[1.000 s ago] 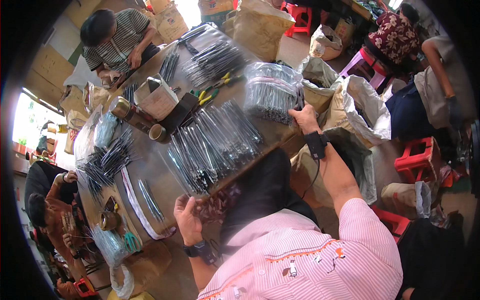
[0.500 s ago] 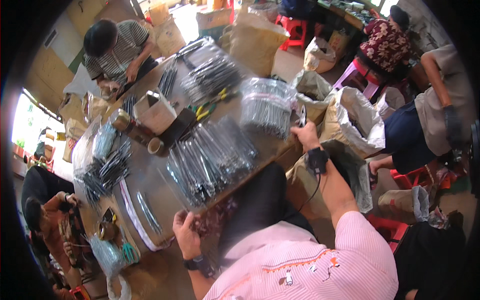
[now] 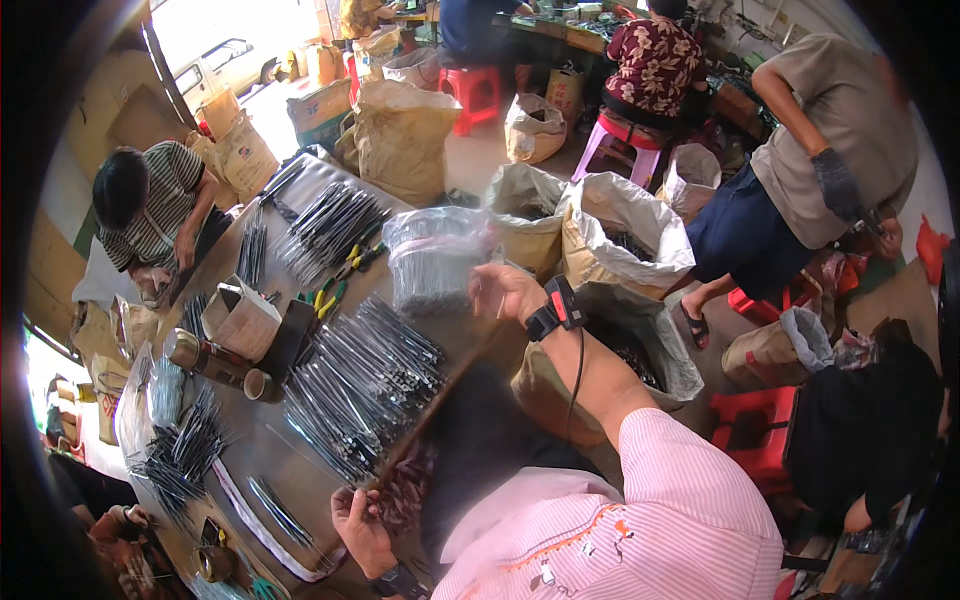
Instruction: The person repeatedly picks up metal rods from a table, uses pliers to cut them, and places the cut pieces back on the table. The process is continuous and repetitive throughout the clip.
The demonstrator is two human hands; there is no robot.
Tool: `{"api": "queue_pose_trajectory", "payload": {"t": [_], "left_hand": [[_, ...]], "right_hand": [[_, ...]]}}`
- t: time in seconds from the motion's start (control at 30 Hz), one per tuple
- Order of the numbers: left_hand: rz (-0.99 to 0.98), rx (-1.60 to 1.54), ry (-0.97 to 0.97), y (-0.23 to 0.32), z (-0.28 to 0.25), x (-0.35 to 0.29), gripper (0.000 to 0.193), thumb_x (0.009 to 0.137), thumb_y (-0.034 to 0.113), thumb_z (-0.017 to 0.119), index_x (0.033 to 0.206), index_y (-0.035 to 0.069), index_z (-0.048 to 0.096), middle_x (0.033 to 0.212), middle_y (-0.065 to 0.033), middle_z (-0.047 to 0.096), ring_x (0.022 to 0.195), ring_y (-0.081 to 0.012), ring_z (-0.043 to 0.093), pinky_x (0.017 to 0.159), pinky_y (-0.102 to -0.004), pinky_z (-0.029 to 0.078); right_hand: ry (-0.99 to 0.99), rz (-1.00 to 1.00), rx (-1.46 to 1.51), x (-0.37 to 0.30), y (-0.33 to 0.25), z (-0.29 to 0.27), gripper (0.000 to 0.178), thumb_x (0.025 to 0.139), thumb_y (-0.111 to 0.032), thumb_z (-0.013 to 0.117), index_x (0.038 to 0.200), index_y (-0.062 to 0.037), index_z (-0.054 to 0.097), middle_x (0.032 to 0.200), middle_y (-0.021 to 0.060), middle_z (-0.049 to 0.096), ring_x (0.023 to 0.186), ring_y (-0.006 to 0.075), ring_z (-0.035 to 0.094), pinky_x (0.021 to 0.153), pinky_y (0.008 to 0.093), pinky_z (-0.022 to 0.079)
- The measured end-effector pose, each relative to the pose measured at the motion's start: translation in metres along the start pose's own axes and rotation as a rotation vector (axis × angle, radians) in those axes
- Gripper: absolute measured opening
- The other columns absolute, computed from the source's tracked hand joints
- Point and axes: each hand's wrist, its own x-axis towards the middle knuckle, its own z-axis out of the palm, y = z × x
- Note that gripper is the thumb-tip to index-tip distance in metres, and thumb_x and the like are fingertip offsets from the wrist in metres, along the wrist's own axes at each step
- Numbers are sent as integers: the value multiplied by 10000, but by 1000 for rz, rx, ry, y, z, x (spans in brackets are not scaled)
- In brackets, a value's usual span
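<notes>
Clear plastic (image 3: 440, 224) wraps the bundle (image 3: 428, 280) on our tabletop (image 3: 262, 428), likely keeping pieces together; our right hand (image 3: 508, 292) curls beside it. Dark strips (image 3: 362, 390) lie side by side, probably against tangling, near our curled left hand (image 3: 362, 528). Whether either grips anything, we cannot tell.

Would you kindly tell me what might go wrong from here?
The right hand is close beside the bagged bundle, so a knock might tip it.
The loose dark strips lie near the table edge by the left hand; a brushing arm could sweep some off.
The small cup beside them might get knocked over.
</notes>
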Motion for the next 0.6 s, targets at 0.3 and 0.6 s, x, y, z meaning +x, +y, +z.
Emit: {"api": "queue_pose_trajectory", "payload": {"t": [0.3, 0.6], "left_hand": [[-39, -22, 94, 0, 6, -7, 180, 846, -26, 643, 980, 57, 556, 855, -45, 603, 739, -192, 650, 609, -212, 500], [-62, 29, -107, 6, 49, -29, 161, 852, -8, 612, 997, 25, 550, 845, -68, 604, 750, -194, 663, 626, -248, 519]], "right_hand": [[-24, 15, -95, -37, 26, 36, 85, 902, -95, 616, 898, -12, 600, 758, 87, 625, 710, 223, 629, 700, 359, 528], [-73, -71, -353, -82, 85, 79, 160, 867, -96, 666, 979, -67, 554, 855, 105, 653, 769, 236, 668, 699, 369, 556]]}}
